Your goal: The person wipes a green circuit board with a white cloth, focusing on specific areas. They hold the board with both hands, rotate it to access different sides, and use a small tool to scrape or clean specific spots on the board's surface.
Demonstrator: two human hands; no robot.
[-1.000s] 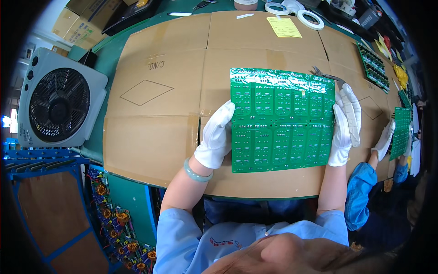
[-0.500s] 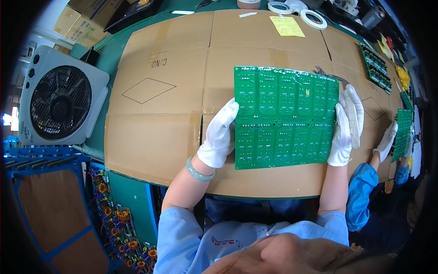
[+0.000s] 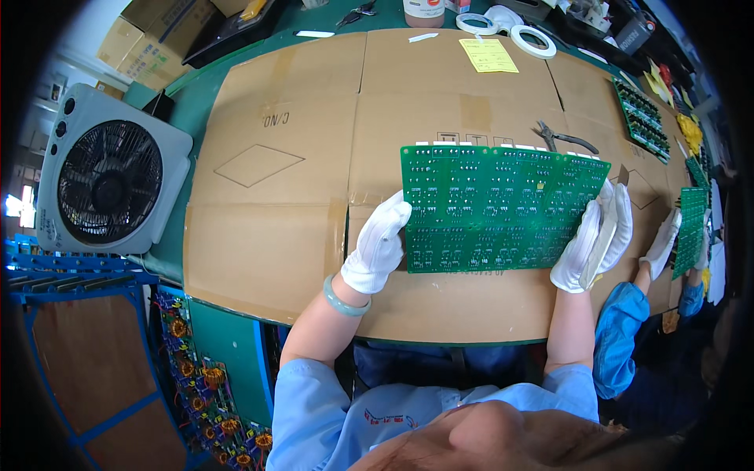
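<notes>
A large green circuit board panel (image 3: 495,212) is held up above the cardboard, tilted, with rows of solder points facing me and white parts along its far edge. My left hand (image 3: 380,243), in a white glove, grips the panel's left edge. Gloved in white as well, my right hand (image 3: 591,239) is closed on its right edge; some fingers are hidden behind the board. Just beyond the panel's far right corner lies a pair of pliers (image 3: 556,139) on the cardboard.
Flattened cardboard (image 3: 275,235) covers the green table. A box fan (image 3: 110,180) stands at left. A yellow paper slip (image 3: 488,56) and white tape rolls (image 3: 532,41) lie far off. At right, a co-worker's gloved hand (image 3: 662,245) holds another green board (image 3: 690,235). Coil-bearing boards (image 3: 212,377) sit lower left.
The panel's far edge has dropped toward me, so the board looks foreshortened and the pliers show more fully. My right hand has shifted slightly, still on the edge. The whole view moved a little.
</notes>
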